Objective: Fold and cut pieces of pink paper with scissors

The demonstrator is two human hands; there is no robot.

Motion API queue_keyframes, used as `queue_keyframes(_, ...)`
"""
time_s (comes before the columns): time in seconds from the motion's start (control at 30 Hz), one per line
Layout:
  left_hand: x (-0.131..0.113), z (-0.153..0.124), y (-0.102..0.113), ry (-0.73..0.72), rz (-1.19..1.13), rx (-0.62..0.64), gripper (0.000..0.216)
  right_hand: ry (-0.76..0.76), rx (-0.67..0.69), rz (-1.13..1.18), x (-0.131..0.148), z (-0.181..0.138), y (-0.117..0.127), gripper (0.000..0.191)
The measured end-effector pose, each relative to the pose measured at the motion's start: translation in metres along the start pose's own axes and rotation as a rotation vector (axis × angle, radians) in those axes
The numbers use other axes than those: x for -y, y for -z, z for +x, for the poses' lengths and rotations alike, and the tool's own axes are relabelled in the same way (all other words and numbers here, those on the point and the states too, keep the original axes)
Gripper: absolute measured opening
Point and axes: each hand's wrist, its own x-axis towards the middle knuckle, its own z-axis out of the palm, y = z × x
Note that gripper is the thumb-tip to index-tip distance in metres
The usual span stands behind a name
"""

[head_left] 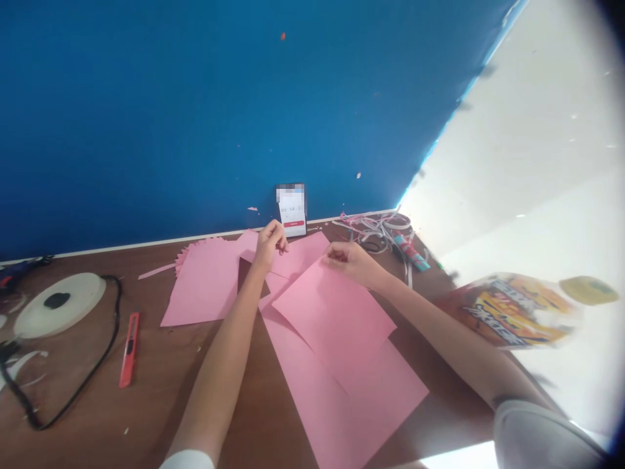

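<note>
My right hand (352,262) pinches the upper corner of a pink sheet of paper (336,312). That sheet is lifted at a slant over a larger pink sheet (336,423) lying on the table. My left hand (271,246) hovers to the left, near the far edge of the pink sheets, with its fingers curled in; whether anything is between them is hidden. Beside my left forearm lies another pink sheet (202,286), with cut, fringed pink paper (200,249) along its far edge.
A red box cutter (129,350) lies on the brown table (161,397) at left, near a round white object (61,306) and a black cord (100,365). A phone (293,212) showing a timer leans against the blue wall. Paper strips (378,228) and a colourful bottle (517,309) are at right.
</note>
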Motion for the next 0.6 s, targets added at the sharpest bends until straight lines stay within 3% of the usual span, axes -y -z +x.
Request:
queue_keyframes(0.17, 0.009, 0.007, 0.019, -0.024, 0.1, -0.22, 0.054, -0.005, 0.015, 0.018, -0.004, 0.0, -0.004, 0.025)
queue_keyframes(0.23, 0.014, 0.009, 0.029, 0.004, 0.173, -0.271, 0.048, -0.004, 0.014, 0.025, -0.006, 0.0, -0.005, 0.025)
queue_keyframes(0.33, 0.016, 0.011, 0.041, -0.088, 0.303, -0.341, 0.027, -0.007, 0.017, 0.027, -0.007, 0.001, -0.006, 0.026)
queue_keyframes(0.4, 0.014, 0.01, 0.048, -0.135, 0.395, -0.331, 0.056, -0.006, 0.015, 0.02, -0.006, 0.0, -0.005, 0.027)
queue_keyframes(0.43, 0.013, 0.01, 0.05, -0.141, 0.432, -0.334, 0.061, -0.006, 0.015, 0.017, -0.005, 0.0, -0.005, 0.027)
queue_keyframes(0.53, 0.011, 0.01, 0.054, -0.109, 0.468, -0.373, 0.028, 0.004, 0.02, 0.019, -0.003, -0.001, -0.005, 0.027)
queue_keyframes(0.6, 0.009, 0.01, 0.054, -0.094, 0.415, -0.376, 0.024, 0.012, 0.028, 0.019, -0.003, -0.001, -0.005, 0.026)
